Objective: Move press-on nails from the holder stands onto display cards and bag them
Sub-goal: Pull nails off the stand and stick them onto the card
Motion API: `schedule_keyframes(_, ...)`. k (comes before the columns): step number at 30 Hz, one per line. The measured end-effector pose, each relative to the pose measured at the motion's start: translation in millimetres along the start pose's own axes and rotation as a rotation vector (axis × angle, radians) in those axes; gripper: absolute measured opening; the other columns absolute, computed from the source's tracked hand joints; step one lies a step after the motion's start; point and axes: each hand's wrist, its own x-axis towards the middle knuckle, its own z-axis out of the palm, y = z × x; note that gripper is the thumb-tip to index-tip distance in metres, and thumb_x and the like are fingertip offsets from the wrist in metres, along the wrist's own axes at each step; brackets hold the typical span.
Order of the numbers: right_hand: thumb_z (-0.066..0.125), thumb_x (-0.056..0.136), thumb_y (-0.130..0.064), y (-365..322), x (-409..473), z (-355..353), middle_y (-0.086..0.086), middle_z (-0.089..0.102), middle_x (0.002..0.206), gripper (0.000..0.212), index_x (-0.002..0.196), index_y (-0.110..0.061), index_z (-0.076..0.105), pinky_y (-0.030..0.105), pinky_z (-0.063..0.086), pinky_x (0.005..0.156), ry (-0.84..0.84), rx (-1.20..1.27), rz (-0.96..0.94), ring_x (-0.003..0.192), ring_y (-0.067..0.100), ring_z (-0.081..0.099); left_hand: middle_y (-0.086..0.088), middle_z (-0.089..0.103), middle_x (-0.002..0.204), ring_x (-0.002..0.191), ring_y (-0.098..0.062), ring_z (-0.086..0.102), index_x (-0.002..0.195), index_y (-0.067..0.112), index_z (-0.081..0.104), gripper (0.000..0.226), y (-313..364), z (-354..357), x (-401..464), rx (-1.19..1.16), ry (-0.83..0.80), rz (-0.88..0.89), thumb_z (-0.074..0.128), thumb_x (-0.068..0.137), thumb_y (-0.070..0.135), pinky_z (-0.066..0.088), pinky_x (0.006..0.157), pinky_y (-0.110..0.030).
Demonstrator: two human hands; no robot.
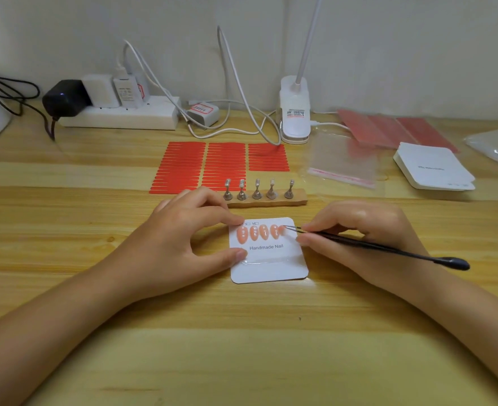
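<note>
A white display card (271, 268) printed "Handmade Nail" lies on the wooden table in front of me. Several peach press-on nails (258, 232) sit in a row across its top. My left hand (180, 235) pinches the card's left edge between forefinger and thumb. My right hand (362, 232) grips black tweezers (368, 244), whose tips hold a small peach nail (282, 230) at the right end of the row. Just behind the card stands a wooden base (266, 200) with several metal holder stands (257, 190), all bare.
Red adhesive strip sheets (221, 165) lie behind the stands. Clear bags (341, 159), a stack of white cards (433, 168) and pink sheets (388, 127) are at the right. A power strip (118, 115), cables and a clip lamp (296, 112) line the back wall.
</note>
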Motion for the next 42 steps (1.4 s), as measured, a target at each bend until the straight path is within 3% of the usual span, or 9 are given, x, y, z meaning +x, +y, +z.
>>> schedule_keyframes(3, 0.069, 0.075, -0.023, 1.5, -2.2, -1.1, -0.013, 0.065, 0.069, 0.005, 0.077, -0.018, 0.070, 0.021, 0.051, 0.060, 0.099, 0.064, 0.015, 0.063, 0.003, 0.062, 0.023, 0.048, 0.105, 0.104, 0.008, 0.042, 0.109, 0.033, 0.064, 0.056, 0.0, 0.0, -0.4, -0.011, 0.002, -0.007, 0.048, 0.065, 0.065, 0.036, 0.097, -0.033)
schedule_keyframes(7, 0.069, 0.075, -0.023, 2.0, -2.4, 0.7, -0.022, 0.061, 0.067, 0.005, 0.077, -0.026, 0.066, 0.013, 0.048, 0.060, 0.117, 0.099, 0.027, 0.062, -0.002, 0.061, 0.023, 0.049, 0.105, 0.103, 0.008, 0.042, 0.109, 0.034, 0.064, 0.056, 0.5, 0.3, -0.3, -0.011, 0.005, -0.007, 0.048, 0.065, 0.065, 0.036, 0.096, -0.033)
schedule_keyframes(16, 0.067, 0.078, -0.019, 4.0, -3.7, 0.3, -0.021, 0.061, 0.070, 0.001, 0.078, -0.019, 0.067, 0.009, 0.046, 0.062, 0.154, 0.033, -0.039, 0.064, -0.005, 0.059, 0.021, 0.049, 0.104, 0.099, 0.001, 0.044, 0.107, 0.035, 0.064, 0.051, 0.1, -0.1, 0.1, 0.013, -0.003, 0.001, 0.048, 0.067, 0.064, 0.036, 0.096, -0.032)
schedule_keyframes(23, 0.065, 0.084, -0.022, 9.0, -6.2, 2.0, -0.004, 0.066, 0.071, 0.017, 0.076, -0.008, 0.070, 0.022, 0.050, 0.061, 0.140, -0.133, -0.169, 0.063, 0.004, 0.059, 0.022, 0.048, 0.105, 0.100, 0.004, 0.043, 0.107, 0.037, 0.063, 0.052, -0.3, -0.4, -0.5, 0.018, -0.011, -0.005, 0.047, 0.067, 0.065, 0.034, 0.096, -0.029)
schedule_keyframes(29, 0.063, 0.088, -0.021, 10.2, -7.3, 0.7, -0.002, 0.066, 0.070, 0.019, 0.075, -0.008, 0.068, 0.015, 0.047, 0.063, 0.100, -0.235, -0.241, 0.064, 0.004, 0.058, 0.021, 0.049, 0.105, 0.100, 0.002, 0.043, 0.108, 0.036, 0.063, 0.052, -0.1, -0.2, -0.4, 0.020, -0.009, -0.006, 0.047, 0.067, 0.064, 0.034, 0.095, -0.030)
schedule_keyframes(37, 0.062, 0.087, -0.016, 10.7, -7.7, -0.7, 0.006, 0.061, 0.063, 0.022, 0.071, -0.001, 0.066, 0.032, 0.048, 0.051, 0.076, -0.344, -0.346, 0.053, 0.022, 0.057, 0.021, 0.048, 0.105, 0.099, 0.002, 0.043, 0.107, 0.034, 0.064, 0.053, -0.1, -0.3, -0.2, 0.025, -0.005, -0.002, 0.047, 0.067, 0.064, 0.034, 0.094, -0.029)
schedule_keyframes(42, 0.062, 0.086, -0.008, 7.4, -8.7, -1.4, 0.009, 0.056, 0.062, 0.017, 0.071, 0.000, 0.065, 0.034, 0.044, 0.043, 0.013, -0.429, -0.395, 0.052, 0.028, 0.051, 0.021, 0.049, 0.104, 0.099, 0.001, 0.043, 0.107, 0.035, 0.064, 0.053, -0.3, -0.1, -0.6, 0.021, -0.003, -0.004, 0.047, 0.067, 0.064, 0.034, 0.095, -0.031)
